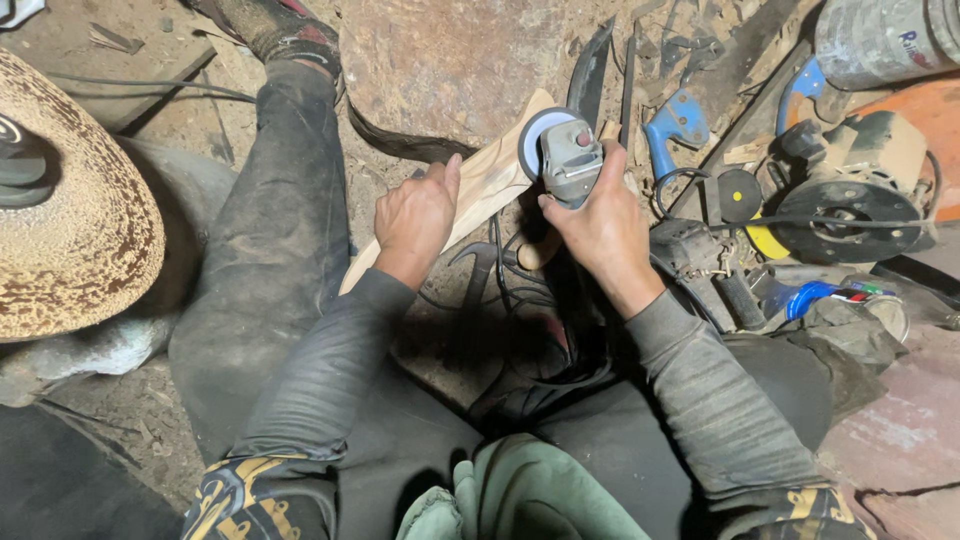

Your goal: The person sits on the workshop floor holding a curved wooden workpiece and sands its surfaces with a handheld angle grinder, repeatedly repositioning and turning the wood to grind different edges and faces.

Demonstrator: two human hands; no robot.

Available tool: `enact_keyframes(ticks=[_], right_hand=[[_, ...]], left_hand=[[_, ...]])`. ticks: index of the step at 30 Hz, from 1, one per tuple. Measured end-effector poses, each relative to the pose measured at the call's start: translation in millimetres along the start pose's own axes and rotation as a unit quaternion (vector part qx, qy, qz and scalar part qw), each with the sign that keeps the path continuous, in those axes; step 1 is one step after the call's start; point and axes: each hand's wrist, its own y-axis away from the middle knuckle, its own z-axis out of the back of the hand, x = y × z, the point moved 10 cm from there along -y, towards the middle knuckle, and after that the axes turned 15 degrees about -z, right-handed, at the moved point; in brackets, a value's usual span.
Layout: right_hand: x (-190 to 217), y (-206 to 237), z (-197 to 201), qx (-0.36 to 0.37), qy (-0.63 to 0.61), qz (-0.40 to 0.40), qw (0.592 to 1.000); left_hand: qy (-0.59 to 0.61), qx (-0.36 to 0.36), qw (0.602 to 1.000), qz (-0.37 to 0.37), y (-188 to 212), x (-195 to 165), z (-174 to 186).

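Note:
My left hand (pixel 415 215) grips a pale carved piece of wood (pixel 492 180) that slants from lower left up to the right. My right hand (pixel 598 222) holds a grey angle grinder (pixel 565 155), with its round disc (pixel 532 140) resting against the upper end of the wood. The grinder's black cable (pixel 510 290) loops down between my legs. I sit on the ground with my left leg (pixel 270 230) stretched forward.
A large brown stone (pixel 440 70) lies just beyond the wood. To the right sit a circular saw (pixel 850 190), blue-handled tools (pixel 680 120) and a grey drum (pixel 880 40). A straw hat (pixel 70 200) lies at the left on sacks.

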Motion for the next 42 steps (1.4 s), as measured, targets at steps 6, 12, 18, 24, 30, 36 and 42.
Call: enact_keyframes(ticks=[6,12,18,24,30,36,42], right_hand=[[-3,-13,3,-0.024,-0.006,-0.012,1.0],[-3,-28,11,-0.058,-0.04,0.015,0.997],[-9,-36,32,-0.083,-0.087,0.033,0.992],[1,-31,25,-0.067,-0.09,0.066,0.991],[1,-15,5,-0.021,-0.026,0.015,0.999],[0,2,-1,0.003,-0.004,0.002,1.0],[4,1,1,0.003,0.003,-0.014,1.0]], left_hand=[[0.0,-0.002,1.0,-0.004,0,0,-1],[-0.006,-0.006,1.0,-0.008,1,-1,0],[0.002,-0.013,1.0,-0.005,-1,0,0],[0.0,-0.026,1.0,-0.005,0,-1,3],[0.008,-0.015,1.0,0.001,1,-1,4],[0.016,0.0,1.0,0.013,1,-1,4],[0.019,0.006,1.0,0.008,0,-3,5]])
